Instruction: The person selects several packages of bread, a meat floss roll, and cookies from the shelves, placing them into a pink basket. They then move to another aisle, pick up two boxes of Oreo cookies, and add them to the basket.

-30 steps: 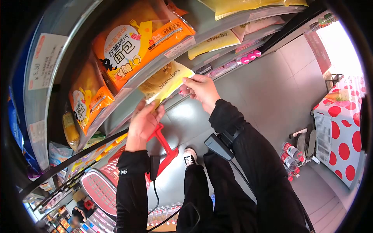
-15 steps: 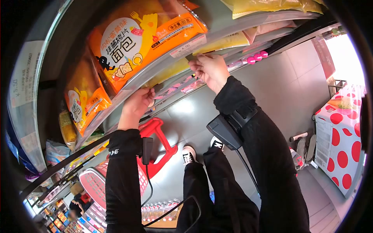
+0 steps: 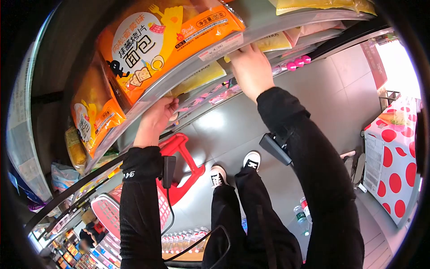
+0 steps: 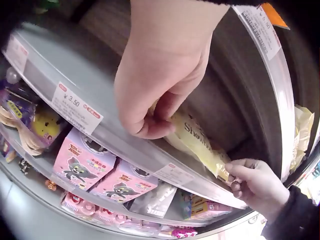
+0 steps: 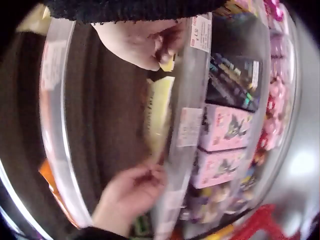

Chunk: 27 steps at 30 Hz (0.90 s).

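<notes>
Onto the shelf [image 4: 125,149] has gone the yellow packet [image 4: 197,146], left hand [image 4: 160,75] and right hand [image 4: 256,186] pinching its ends.

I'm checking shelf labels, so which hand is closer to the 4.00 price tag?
Right. The right hand, pinching the Showbos packet, is just below the 4.00 price tag; the left hand holds the packet's other end farther along, below the orange bread bag.
</notes>
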Tool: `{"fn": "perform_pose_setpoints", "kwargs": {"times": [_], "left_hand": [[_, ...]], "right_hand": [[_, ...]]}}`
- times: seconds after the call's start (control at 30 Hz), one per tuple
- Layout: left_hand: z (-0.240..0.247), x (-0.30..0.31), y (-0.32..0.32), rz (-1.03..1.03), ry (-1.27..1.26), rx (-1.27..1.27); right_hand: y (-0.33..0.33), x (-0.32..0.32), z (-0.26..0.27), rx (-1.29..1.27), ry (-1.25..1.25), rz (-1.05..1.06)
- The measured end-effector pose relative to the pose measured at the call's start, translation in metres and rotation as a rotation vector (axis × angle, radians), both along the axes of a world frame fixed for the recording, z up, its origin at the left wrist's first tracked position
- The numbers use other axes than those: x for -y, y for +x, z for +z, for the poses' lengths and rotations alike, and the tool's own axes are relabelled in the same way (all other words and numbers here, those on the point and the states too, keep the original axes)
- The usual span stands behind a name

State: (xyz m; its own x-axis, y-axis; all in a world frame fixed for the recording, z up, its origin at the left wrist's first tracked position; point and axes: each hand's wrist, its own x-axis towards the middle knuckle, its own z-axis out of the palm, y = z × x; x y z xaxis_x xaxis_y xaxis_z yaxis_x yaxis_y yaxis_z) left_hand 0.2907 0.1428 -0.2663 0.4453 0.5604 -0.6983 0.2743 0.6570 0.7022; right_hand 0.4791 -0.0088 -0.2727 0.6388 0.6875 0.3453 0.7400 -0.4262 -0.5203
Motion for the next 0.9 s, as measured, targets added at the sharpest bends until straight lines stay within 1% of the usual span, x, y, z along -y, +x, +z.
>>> {"fn": "perform_pose_setpoints", "kwargs": {"times": [0.07, 0.13, 0.2, 0.27, 0.33, 0.37, 0.47, 0.5, 0.53, 0.6, 0.63, 0.67, 0.73, 0.77, 0.83, 0.87, 0.9], "left_hand": [[0.001, 0.000, 0.000, 0.023, -0.017, 0.002], [0.005, 0.003, 0.001, 0.046, -0.027, 0.027], [0.006, 0.004, 0.002, 0.042, -0.022, 0.020], [0.002, 0.004, 0.001, 0.045, -0.016, 0.018], [-0.005, 0.002, -0.003, 0.011, 0.029, 0.119], [-0.004, 0.004, -0.001, 0.019, 0.029, 0.121], [-0.004, 0.012, 0.009, 0.031, 0.080, 0.104], [-0.005, 0.013, 0.012, -0.017, 0.073, 0.097], [-0.006, 0.014, 0.014, -0.067, 0.066, 0.090], [-0.007, 0.018, 0.016, -0.057, 0.070, 0.093], [-0.008, 0.020, 0.017, -0.051, 0.077, 0.097], [-0.007, 0.022, 0.019, -0.047, 0.077, 0.095], [-0.006, 0.023, 0.018, -0.057, 0.089, 0.119], [-0.006, 0.024, 0.016, -0.046, 0.092, 0.112], [-0.002, 0.024, 0.010, -0.141, 0.163, 0.097], [0.002, 0.029, 0.006, -0.131, 0.171, 0.090], [0.009, 0.038, 0.000, -0.115, 0.335, 0.022]], "right_hand": [[0.007, -0.002, -0.005, 0.361, -0.003, 0.183], [0.013, -0.008, -0.011, 0.401, -0.011, 0.193], [0.019, -0.011, -0.012, 0.445, -0.110, 0.265], [0.023, -0.010, -0.010, 0.451, -0.122, 0.290], [0.023, -0.004, -0.005, 0.412, -0.181, 0.330], [0.022, 0.000, -0.002, 0.392, -0.255, 0.347], [0.018, 0.010, 0.005, 0.370, -0.287, 0.370], [0.017, 0.014, 0.010, 0.340, -0.316, 0.391], [0.018, 0.017, 0.011, 0.340, -0.315, 0.396], [0.017, 0.023, 0.012, 0.204, -0.258, 0.360], [0.016, 0.026, 0.015, 0.152, -0.286, 0.360], [0.013, 0.030, 0.020, 0.151, -0.286, 0.364], [0.004, 0.036, 0.028, 0.015, -0.262, 0.338], [0.000, 0.038, 0.027, 0.012, -0.244, 0.333], [-0.012, 0.045, 0.025, -0.037, -0.201, 0.327], [-0.020, 0.049, 0.026, -0.082, -0.163, 0.305], [-0.031, 0.053, 0.032, -0.161, -0.162, 0.289]]}}
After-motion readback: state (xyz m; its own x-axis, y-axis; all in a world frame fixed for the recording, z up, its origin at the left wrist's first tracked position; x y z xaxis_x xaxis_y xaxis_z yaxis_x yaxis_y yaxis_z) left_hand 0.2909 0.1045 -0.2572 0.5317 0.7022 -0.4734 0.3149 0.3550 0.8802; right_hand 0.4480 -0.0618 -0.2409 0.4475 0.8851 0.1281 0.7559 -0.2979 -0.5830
